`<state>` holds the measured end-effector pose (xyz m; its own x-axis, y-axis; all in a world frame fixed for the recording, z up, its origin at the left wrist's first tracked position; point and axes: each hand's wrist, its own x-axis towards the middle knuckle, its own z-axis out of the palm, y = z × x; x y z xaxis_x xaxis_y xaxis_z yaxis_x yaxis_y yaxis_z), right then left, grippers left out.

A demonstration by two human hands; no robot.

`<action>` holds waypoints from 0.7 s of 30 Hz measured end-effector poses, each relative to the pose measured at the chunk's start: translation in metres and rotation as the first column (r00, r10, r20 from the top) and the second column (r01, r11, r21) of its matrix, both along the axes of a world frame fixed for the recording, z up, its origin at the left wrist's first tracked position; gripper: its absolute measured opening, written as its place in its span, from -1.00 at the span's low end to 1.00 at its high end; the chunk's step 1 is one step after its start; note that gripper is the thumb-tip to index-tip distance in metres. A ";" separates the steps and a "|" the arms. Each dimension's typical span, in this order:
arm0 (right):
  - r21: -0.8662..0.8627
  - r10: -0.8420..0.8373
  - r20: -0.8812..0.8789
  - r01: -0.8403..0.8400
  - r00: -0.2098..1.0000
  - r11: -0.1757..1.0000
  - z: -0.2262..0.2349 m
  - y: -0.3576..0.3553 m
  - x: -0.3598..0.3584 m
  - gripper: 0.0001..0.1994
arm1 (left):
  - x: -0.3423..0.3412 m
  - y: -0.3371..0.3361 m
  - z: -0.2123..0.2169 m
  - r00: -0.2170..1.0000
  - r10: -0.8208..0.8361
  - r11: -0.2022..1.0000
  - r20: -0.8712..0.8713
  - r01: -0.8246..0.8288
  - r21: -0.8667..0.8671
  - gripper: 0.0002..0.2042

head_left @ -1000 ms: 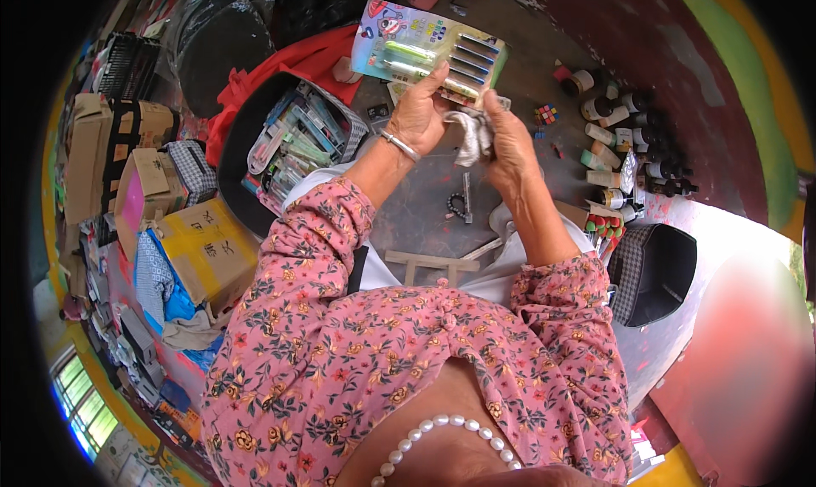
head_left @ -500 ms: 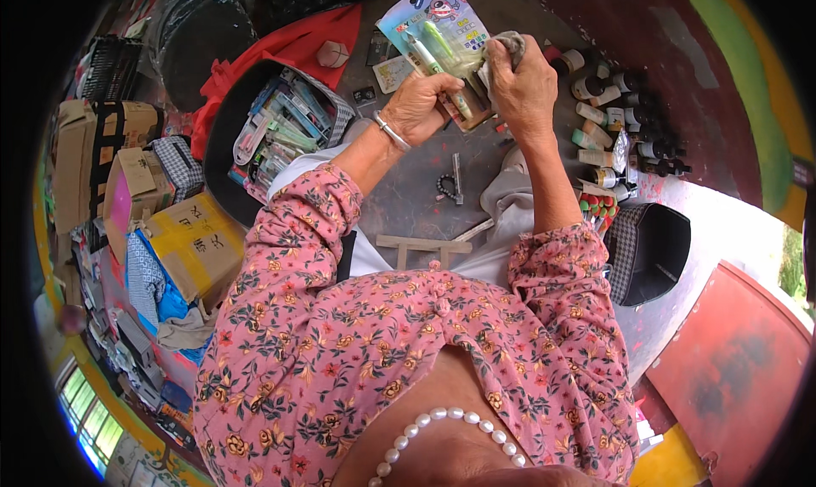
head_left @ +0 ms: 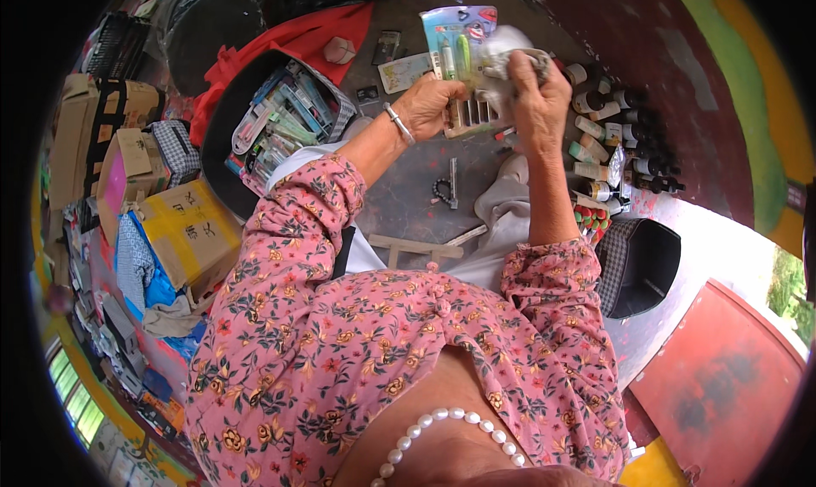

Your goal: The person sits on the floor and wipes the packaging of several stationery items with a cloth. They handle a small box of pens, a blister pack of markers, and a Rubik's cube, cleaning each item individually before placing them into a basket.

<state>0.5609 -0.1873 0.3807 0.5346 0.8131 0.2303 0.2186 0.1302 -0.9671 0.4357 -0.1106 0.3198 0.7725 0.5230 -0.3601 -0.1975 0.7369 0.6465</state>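
My left hand [head_left: 427, 106] grips the lower left edge of a blister pack of pens [head_left: 456, 55], a printed card with a clear plastic front. Several pen shapes show through the plastic, light green ones among them. My right hand [head_left: 540, 96] is closed on a grey cloth [head_left: 503, 62], held against the pack's right side. Motion blurs part of the cloth, and it covers the right portion of the card. Below the pack, a dark beaded bracelet [head_left: 441, 189] and a small metal bar [head_left: 453, 181] lie on the floor.
On the left stands a dark bin [head_left: 223, 138] filled with packaged pens [head_left: 293, 104], beside a red cloth [head_left: 280, 43]. Cardboard boxes [head_left: 187, 232] are stacked farther left. Several bottles [head_left: 588, 102] line the wall at right, above a black checked basket [head_left: 642, 266].
The pack has turned more upright and shifted right. My right hand and the cloth have moved slightly right and down its side.
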 end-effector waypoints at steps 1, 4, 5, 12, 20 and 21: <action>0.006 0.049 0.012 -0.049 0.999 0.999 -0.005 0.004 -0.002 -0.78 | 0.001 -0.004 0.004 1.000 0.014 1.000 0.024 -0.013 -0.017 -0.77; -0.144 -0.037 0.392 0.101 0.919 0.984 -0.011 0.013 -0.002 -0.74 | 0.003 -0.013 0.022 0.997 0.020 0.996 0.074 -0.013 -0.093 -0.81; -0.149 -0.086 0.334 0.143 0.939 0.979 -0.017 0.017 0.003 -0.73 | 0.002 -0.012 0.020 0.994 -0.014 0.996 0.109 0.023 -0.082 -0.81; -0.381 -0.147 -0.340 0.007 0.929 0.925 -0.018 0.007 0.041 -0.75 | -0.007 -0.006 0.010 0.985 -0.105 0.988 0.136 0.119 -0.098 -0.79; 0.191 0.259 -0.842 -0.188 0.472 0.963 -0.011 0.006 0.051 -0.73 | -0.005 -0.005 -0.007 1.000 -0.017 0.996 -0.014 0.016 -0.083 -0.88; 0.253 0.279 -0.906 -0.122 0.319 0.960 -0.012 0.008 0.053 -0.72 | -0.004 -0.008 -0.002 0.999 -0.037 0.993 0.010 0.037 -0.116 -0.87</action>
